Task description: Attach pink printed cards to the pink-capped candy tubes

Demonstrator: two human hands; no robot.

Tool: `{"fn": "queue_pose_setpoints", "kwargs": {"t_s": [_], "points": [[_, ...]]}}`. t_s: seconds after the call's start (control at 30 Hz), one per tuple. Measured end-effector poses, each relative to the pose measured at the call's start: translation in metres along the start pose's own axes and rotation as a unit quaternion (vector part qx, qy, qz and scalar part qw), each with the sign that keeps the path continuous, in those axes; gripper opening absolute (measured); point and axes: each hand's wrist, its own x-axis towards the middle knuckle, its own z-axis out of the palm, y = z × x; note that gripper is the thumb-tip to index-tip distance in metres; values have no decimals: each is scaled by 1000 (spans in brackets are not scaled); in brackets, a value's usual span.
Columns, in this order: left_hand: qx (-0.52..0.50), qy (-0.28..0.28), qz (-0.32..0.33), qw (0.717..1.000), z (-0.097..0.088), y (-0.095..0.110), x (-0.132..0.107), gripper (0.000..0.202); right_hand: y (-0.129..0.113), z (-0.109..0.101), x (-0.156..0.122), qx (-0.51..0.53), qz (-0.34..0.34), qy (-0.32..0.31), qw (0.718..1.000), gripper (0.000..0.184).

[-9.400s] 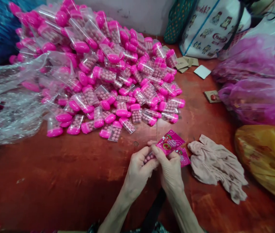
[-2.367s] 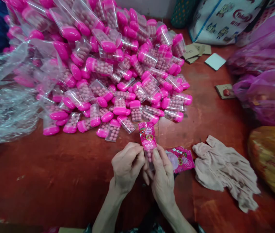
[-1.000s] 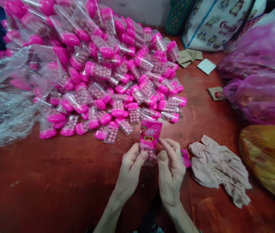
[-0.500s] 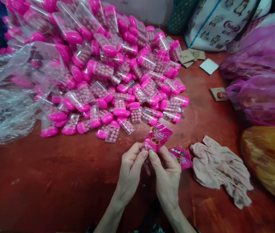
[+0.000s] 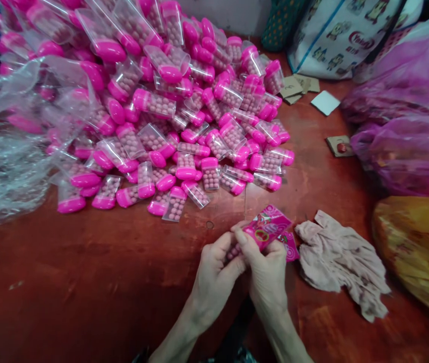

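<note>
My left hand (image 5: 216, 275) is closed around a small clear container of pink candy balls (image 5: 233, 251), which the fingers mostly cover. My right hand (image 5: 269, 275) pinches a shiny pink printed sleeve (image 5: 269, 224), its thumb lying over the sleeve's lower end where it meets the container. Whether the container's end is inside the sleeve I cannot tell. Just behind my right hand, a second pink printed sleeve (image 5: 292, 248) lies on the red-brown tabletop (image 5: 123, 282). Beyond my hands rises a large heap of similar candy containers (image 5: 210, 174) with bright pink caps.
A crumpled pale cloth (image 5: 341, 254) lies to the right. Past it are a yellow plastic bag (image 5: 418, 247) and purple plastic bags (image 5: 411, 151). Cardboard pieces (image 5: 292, 88) and a white card (image 5: 325, 103) lie farther back. Clear plastic sheeting (image 5: 6, 171) covers the left side.
Both hands have shifted slightly right, and the sleeve has tilted over to the right. My right thumb has moved up onto the sleeve. More of the candy balls show between my hands.
</note>
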Motion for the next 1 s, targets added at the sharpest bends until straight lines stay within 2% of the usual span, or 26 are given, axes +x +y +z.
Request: {"fn": "queue_pose_setpoints", "kwargs": {"t_s": [0.1,0.17,0.27,0.37,0.43,0.53,0.63,0.77,0.9,1.0], "points": [[-20,2,5,1000,2,-1,2,31,6,0,-3,-51,-21,23,998,19],[-16,6,7,1000,2,-1,3,27,6,0,-4,-48,-11,14,999,18],[6,9,11,1000,-1,0,6,17,1,0,-3,20,19,-34,999,21],[4,-25,-15,1000,-4,2,7,9,-6,-3,2,119,45,-67,990,24],[-20,-61,-39,997,-5,2,7,14,-10,-6,8,151,46,-60,986,20],[-63,-90,-49,993,-4,1,6,30,-11,-8,15,135,42,-50,989,18],[-69,-59,-22,996,-2,0,4,38,-8,-5,14,114,53,-54,991,16],[-45,-3,-6,999,-2,2,2,49,-1,3,2,126,90,-91,984,18],[-49,-24,-13,998,-4,4,4,47,0,2,-1,145,86,-122,978,18],[-95,-46,-17,994,-6,4,6,46,-2,-2,4,116,90,-154,977,17]]}}
